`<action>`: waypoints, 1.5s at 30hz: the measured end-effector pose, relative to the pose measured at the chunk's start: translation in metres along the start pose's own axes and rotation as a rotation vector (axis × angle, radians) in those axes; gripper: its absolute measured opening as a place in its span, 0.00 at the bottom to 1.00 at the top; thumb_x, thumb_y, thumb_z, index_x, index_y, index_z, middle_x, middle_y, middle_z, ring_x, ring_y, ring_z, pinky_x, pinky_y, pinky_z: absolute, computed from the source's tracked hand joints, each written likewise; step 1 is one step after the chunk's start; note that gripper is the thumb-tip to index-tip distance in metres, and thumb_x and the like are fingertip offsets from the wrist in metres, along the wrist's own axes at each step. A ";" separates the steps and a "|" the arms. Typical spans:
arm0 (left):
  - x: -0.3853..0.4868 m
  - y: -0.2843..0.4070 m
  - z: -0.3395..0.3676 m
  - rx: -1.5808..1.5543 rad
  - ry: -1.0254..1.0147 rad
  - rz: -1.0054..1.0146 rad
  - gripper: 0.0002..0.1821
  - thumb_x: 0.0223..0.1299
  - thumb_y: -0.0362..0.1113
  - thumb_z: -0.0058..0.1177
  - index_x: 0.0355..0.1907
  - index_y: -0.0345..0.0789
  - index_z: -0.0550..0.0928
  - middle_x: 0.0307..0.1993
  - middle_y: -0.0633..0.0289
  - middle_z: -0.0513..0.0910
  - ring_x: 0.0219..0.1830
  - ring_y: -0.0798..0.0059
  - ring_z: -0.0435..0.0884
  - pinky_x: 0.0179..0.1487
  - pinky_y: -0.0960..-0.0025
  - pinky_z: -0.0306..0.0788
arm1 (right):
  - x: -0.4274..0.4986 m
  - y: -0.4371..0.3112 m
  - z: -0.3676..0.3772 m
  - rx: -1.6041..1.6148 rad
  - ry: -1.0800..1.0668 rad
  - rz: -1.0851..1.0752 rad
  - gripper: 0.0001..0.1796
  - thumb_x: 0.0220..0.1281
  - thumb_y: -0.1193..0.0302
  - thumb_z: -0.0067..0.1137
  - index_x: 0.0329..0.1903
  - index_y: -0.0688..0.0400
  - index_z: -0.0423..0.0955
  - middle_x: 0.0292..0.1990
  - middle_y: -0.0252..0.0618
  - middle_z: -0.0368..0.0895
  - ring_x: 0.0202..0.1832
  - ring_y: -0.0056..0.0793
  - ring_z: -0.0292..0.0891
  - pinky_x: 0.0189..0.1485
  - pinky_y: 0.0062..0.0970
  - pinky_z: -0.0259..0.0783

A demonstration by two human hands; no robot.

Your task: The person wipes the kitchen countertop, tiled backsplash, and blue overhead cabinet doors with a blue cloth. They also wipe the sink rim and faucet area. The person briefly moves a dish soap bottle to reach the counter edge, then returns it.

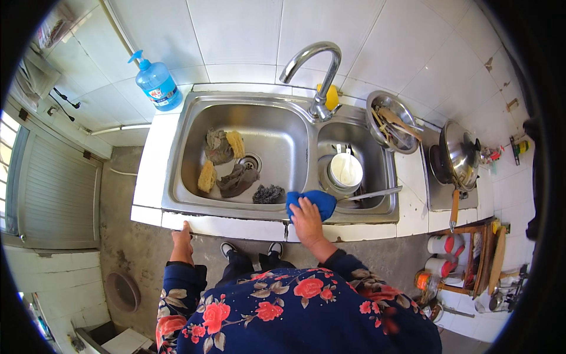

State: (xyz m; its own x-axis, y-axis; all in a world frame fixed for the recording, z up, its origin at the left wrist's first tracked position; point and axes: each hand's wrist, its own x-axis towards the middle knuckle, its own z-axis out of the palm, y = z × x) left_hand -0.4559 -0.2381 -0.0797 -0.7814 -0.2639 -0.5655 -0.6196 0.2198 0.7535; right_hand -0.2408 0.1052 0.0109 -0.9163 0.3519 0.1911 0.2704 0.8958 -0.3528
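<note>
My right hand (308, 223) presses a bunched blue cloth (325, 205) onto the front rim of the stainless steel double sink (353, 217), by the divider between its basins. At the front edge of the white tiled counter (203, 224), left of centre, is my left hand (181, 241); one digit reaches the edge and the other fingers are mostly hidden. The large basin holds a dark wet rag (239, 180), a greyish rag (217, 146), two yellow scrubbers (207, 176) and a steel wool pad (267, 194). White bowls (338, 170) with spoons and a long-handled metal utensil (376, 193) occupy the small basin.
A chrome faucet (327, 84) arches behind the sink. At the back left stands a blue pump bottle (157, 84). A metal colander (376, 126) with utensils sits at the back right, beside a lidded pan (460, 155) whose wooden handle (454, 210) juts over the counter's front edge.
</note>
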 end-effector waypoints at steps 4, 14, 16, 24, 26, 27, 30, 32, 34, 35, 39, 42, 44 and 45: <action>-0.003 0.006 0.002 0.106 0.030 -0.137 0.25 0.54 0.54 0.54 0.47 0.39 0.71 0.34 0.66 0.76 0.33 0.69 0.76 0.32 0.42 0.60 | 0.012 0.002 0.000 -0.018 -0.034 0.008 0.19 0.52 0.67 0.55 0.49 0.53 0.70 0.53 0.44 0.68 0.58 0.40 0.60 0.57 0.47 0.54; 0.005 0.003 0.004 0.084 -0.029 -0.057 0.22 0.54 0.51 0.55 0.47 0.41 0.71 0.31 0.66 0.75 0.29 0.69 0.74 0.31 0.47 0.61 | -0.004 0.001 0.001 -0.105 0.068 0.047 0.17 0.50 0.67 0.56 0.45 0.51 0.71 0.52 0.40 0.69 0.57 0.39 0.61 0.51 0.44 0.58; -0.002 0.012 0.004 0.141 -0.017 -0.099 0.23 0.54 0.52 0.55 0.46 0.40 0.70 0.31 0.66 0.74 0.29 0.68 0.74 0.30 0.47 0.61 | 0.003 -0.002 0.007 -0.043 0.070 0.039 0.16 0.49 0.69 0.57 0.45 0.50 0.72 0.49 0.40 0.72 0.55 0.37 0.64 0.50 0.39 0.58; -0.036 0.062 -0.029 0.025 -0.211 -0.411 0.38 0.50 0.57 0.56 0.61 0.41 0.62 0.57 0.54 0.63 0.55 0.55 0.64 0.52 0.35 0.54 | 0.085 0.030 -0.012 0.898 0.286 0.799 0.12 0.58 0.72 0.53 0.45 0.58 0.74 0.29 0.33 0.78 0.27 0.20 0.72 0.31 0.24 0.70; -0.021 0.065 -0.034 -0.093 -0.185 -0.546 0.41 0.48 0.61 0.56 0.62 0.45 0.59 0.60 0.56 0.60 0.59 0.52 0.60 0.56 0.31 0.46 | 0.099 0.026 -0.030 1.081 0.329 0.865 0.12 0.61 0.72 0.51 0.47 0.59 0.73 0.30 0.28 0.77 0.27 0.16 0.69 0.31 0.20 0.70; -0.012 0.065 -0.034 -0.121 -0.309 -0.538 0.40 0.48 0.61 0.56 0.61 0.45 0.61 0.59 0.56 0.61 0.58 0.53 0.61 0.56 0.30 0.45 | 0.109 0.022 -0.037 1.199 0.345 0.870 0.12 0.61 0.72 0.50 0.48 0.58 0.73 0.30 0.29 0.77 0.28 0.16 0.70 0.31 0.20 0.70; 0.009 0.069 -0.028 -0.141 -0.467 -0.571 0.30 0.48 0.60 0.56 0.51 0.46 0.71 0.50 0.60 0.69 0.49 0.57 0.65 0.56 0.28 0.41 | 0.149 0.008 -0.051 1.297 0.340 0.910 0.12 0.62 0.71 0.49 0.48 0.58 0.72 0.31 0.29 0.77 0.28 0.17 0.71 0.31 0.21 0.70; 0.014 0.069 -0.018 -0.021 -0.427 -0.552 0.24 0.47 0.55 0.59 0.45 0.46 0.74 0.40 0.64 0.75 0.43 0.61 0.69 0.55 0.29 0.45 | 0.181 0.006 -0.056 1.442 0.337 0.830 0.13 0.63 0.70 0.48 0.49 0.58 0.71 0.33 0.31 0.77 0.32 0.19 0.73 0.35 0.22 0.71; 0.009 0.067 -0.005 0.015 -0.142 -0.488 0.27 0.46 0.46 0.65 0.48 0.40 0.73 0.44 0.63 0.76 0.48 0.64 0.71 0.52 0.39 0.60 | 0.213 0.008 -0.056 1.589 0.318 0.731 0.13 0.64 0.69 0.47 0.50 0.57 0.70 0.36 0.31 0.77 0.35 0.21 0.73 0.39 0.25 0.71; 0.007 0.068 -0.002 0.040 -0.079 -0.457 0.28 0.46 0.45 0.65 0.49 0.38 0.72 0.44 0.62 0.76 0.49 0.65 0.71 0.50 0.41 0.62 | 0.228 0.012 -0.054 1.662 0.290 0.646 0.13 0.64 0.68 0.46 0.50 0.57 0.69 0.37 0.31 0.77 0.36 0.22 0.73 0.41 0.26 0.71; -0.009 0.076 0.002 0.094 0.054 -0.499 0.37 0.47 0.50 0.63 0.57 0.38 0.64 0.54 0.56 0.70 0.55 0.52 0.67 0.51 0.36 0.58 | 0.280 0.028 -0.042 1.771 0.213 0.564 0.14 0.63 0.66 0.48 0.49 0.56 0.70 0.38 0.32 0.77 0.37 0.25 0.74 0.42 0.29 0.72; -0.018 0.086 0.003 0.194 0.167 -0.532 0.36 0.44 0.46 0.66 0.55 0.37 0.64 0.50 0.55 0.72 0.51 0.52 0.70 0.45 0.42 0.63 | 0.316 0.054 -0.034 1.690 0.106 0.510 0.13 0.62 0.64 0.50 0.48 0.55 0.71 0.40 0.32 0.77 0.40 0.25 0.73 0.44 0.28 0.70; -0.025 0.088 0.002 0.174 0.174 -0.518 0.38 0.44 0.46 0.66 0.56 0.37 0.63 0.51 0.55 0.72 0.51 0.52 0.70 0.46 0.42 0.63 | 0.339 0.066 -0.022 1.492 0.218 0.576 0.15 0.63 0.64 0.49 0.49 0.55 0.70 0.41 0.31 0.75 0.42 0.23 0.70 0.48 0.26 0.67; -0.027 0.090 0.002 0.168 0.193 -0.521 0.38 0.44 0.45 0.66 0.56 0.37 0.62 0.51 0.55 0.72 0.51 0.52 0.70 0.46 0.42 0.63 | 0.351 0.071 -0.014 1.360 0.309 0.564 0.15 0.63 0.63 0.50 0.50 0.55 0.70 0.40 0.30 0.75 0.41 0.21 0.68 0.48 0.25 0.66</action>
State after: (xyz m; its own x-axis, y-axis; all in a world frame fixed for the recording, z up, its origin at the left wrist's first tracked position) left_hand -0.4907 -0.2095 0.0022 -0.3525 -0.5399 -0.7644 -0.9344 0.1575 0.3196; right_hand -0.5387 0.2959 0.0656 -0.6446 0.7521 -0.1370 -0.0747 -0.2403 -0.9678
